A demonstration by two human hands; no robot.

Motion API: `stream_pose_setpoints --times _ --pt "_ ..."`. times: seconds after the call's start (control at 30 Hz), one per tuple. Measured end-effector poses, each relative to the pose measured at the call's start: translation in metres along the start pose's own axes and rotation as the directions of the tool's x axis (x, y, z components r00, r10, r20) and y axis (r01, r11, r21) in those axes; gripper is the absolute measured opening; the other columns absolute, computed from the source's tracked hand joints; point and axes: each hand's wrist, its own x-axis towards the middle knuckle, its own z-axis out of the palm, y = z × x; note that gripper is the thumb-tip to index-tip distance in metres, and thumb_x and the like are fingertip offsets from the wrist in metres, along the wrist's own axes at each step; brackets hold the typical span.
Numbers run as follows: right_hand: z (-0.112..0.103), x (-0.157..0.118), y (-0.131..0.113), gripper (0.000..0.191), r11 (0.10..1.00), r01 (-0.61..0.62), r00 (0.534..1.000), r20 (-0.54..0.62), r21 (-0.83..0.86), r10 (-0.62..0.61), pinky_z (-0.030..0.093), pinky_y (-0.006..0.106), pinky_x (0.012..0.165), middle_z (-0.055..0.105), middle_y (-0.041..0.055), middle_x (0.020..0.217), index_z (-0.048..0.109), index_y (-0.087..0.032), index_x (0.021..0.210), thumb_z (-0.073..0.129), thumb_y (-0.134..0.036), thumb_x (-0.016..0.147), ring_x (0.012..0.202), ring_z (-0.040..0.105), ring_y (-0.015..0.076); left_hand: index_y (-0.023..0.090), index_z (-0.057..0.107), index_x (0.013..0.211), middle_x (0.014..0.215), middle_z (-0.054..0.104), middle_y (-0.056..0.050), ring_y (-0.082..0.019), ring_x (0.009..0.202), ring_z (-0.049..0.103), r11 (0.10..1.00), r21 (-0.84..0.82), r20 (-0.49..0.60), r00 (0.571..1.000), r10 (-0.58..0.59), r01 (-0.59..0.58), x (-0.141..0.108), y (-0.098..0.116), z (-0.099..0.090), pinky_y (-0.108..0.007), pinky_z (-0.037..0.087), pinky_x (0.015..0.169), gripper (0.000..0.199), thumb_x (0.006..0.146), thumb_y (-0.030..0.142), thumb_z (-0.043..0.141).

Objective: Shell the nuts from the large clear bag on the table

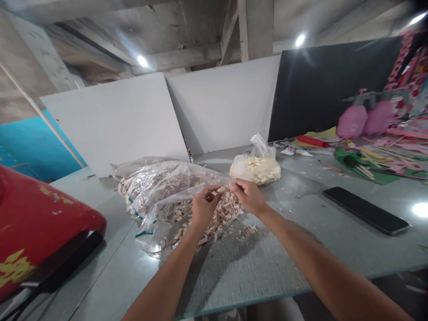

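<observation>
A large clear plastic bag (167, 178) lies on the grey table, its open side toward me, with pale brown peel-like scraps (222, 214) in and spilling out of it. Over the scraps, my left hand (206, 205) has its thumb and fingers pinched together at a small pale piece. My right hand (246, 195) is closed in a pinch just to the right, near the bag's edge; what its fingertips hold is too small to make out. Behind my hands stands a smaller clear bag (257, 167) of cream-coloured pieces.
A black phone (366, 209) lies at the right of the table (267, 272). Farther back are pink spray bottles (351, 121), green paper (377, 171), sticks and a red roll (313, 141). A red object (43, 232) fills the left edge. Panels (227, 107) stand behind.
</observation>
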Motion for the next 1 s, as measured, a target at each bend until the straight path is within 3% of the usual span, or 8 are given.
stream_pose_setpoints --times 0.17,0.33,0.47,0.57,0.7,0.8,0.9,1.0 --pt "0.003 0.001 0.007 0.022 0.994 -0.087 0.996 -0.001 0.062 0.087 0.036 0.019 0.051 0.054 -0.0022 0.067 0.054 -0.018 0.095 0.036 -0.027 0.086 0.051 0.047 0.0084 0.017 0.067 0.088 0.06 0.058 0.001 -0.007 0.048 0.044 1.0 0.029 0.016 1.0 0.007 -0.008 -0.001 -0.001 0.001 -0.018 0.033 0.047 0.025 0.07 0.033 0.065" --pt "0.007 0.0 0.0 0.026 0.982 -0.145 0.969 0.216 0.122 0.117 0.036 0.02 0.047 0.053 -0.0028 0.061 0.055 -0.017 0.091 0.044 -0.039 0.084 0.047 0.048 0.0091 0.017 0.067 0.088 0.06 0.057 0.002 -0.007 0.047 0.041 0.996 0.069 0.081 0.995 0.055 -0.061 -0.002 -0.001 0.003 -0.018 0.032 0.047 0.023 0.072 0.032 0.062" --pt "-0.019 0.021 -0.002 0.026 0.985 -0.117 0.993 -0.019 -0.125 0.115 0.037 0.021 0.051 0.058 -0.001 0.063 0.055 -0.017 0.092 0.045 -0.04 0.084 0.052 0.051 0.0115 0.017 0.059 0.104 0.073 0.058 0.0 -0.007 0.05 0.043 0.996 0.075 0.085 0.996 0.038 -0.045 -0.003 -0.002 0.002 -0.018 0.034 0.048 0.031 0.078 0.033 0.055" --pt "-0.051 0.047 0.004 0.021 0.863 -0.194 0.963 -0.26 -0.466 0.076 0.039 0.024 0.063 0.064 0.005 0.078 0.058 -0.017 0.095 0.049 -0.03 0.081 0.07 0.058 0.0163 0.016 0.062 0.095 0.069 0.058 -0.001 -0.008 0.053 0.047 0.993 0.109 0.203 0.979 0.015 -0.038 -0.006 0.0 0.004 -0.019 0.037 0.051 0.027 0.082 0.035 0.048" --pt "-0.066 0.064 0.006 0.023 0.669 -0.299 0.952 -0.262 -0.68 0.158 0.037 0.026 0.066 0.066 0.0125 0.088 0.059 -0.013 0.098 0.046 -0.02 0.081 0.08 0.059 0.0208 0.017 0.061 0.102 0.07 0.063 -0.002 -0.01 0.058 0.052 0.987 0.137 0.532 0.847 -0.001 -0.085 -0.015 0.018 0.01 -0.02 0.039 0.056 0.031 0.086 0.036 0.042" --pt "-0.051 0.058 -0.004 0.026 0.736 -0.181 0.983 -0.134 -0.652 0.123 0.036 0.025 0.067 0.066 0.0098 0.085 0.061 -0.015 0.09 0.036 -0.022 0.086 0.078 0.059 0.0186 0.02 0.06 0.106 0.073 0.066 -0.002 -0.012 0.06 0.055 0.971 0.21 0.633 0.773 -0.048 -0.111 -0.025 0.042 0.01 -0.021 0.039 0.057 0.032 0.086 0.036 0.042" --pt "-0.028 0.042 -0.017 0.026 0.867 -0.007 0.986 0.139 -0.498 0.088 0.035 0.023 0.066 0.065 0.0056 0.082 0.059 -0.017 0.091 0.034 -0.022 0.087 0.074 0.057 0.0155 0.025 0.065 0.098 0.08 0.068 -0.001 -0.015 0.069 0.059 0.918 0.339 0.677 0.731 -0.086 -0.206 -0.034 0.061 -0.008 -0.022 0.039 0.06 0.029 0.08 0.042 0.051" --pt "-0.009 0.024 -0.022 0.028 0.935 0.07 0.924 0.375 -0.348 0.07 0.034 0.022 0.064 0.063 0.004 0.079 0.058 -0.017 0.093 0.031 -0.024 0.089 0.069 0.054 0.0138 0.026 0.065 0.099 0.083 0.069 -0.002 -0.018 0.07 0.061 0.809 0.569 0.504 0.84 -0.202 -0.147 -0.038 0.06 -0.045 -0.024 0.038 0.061 0.027 0.081 0.039 0.049"
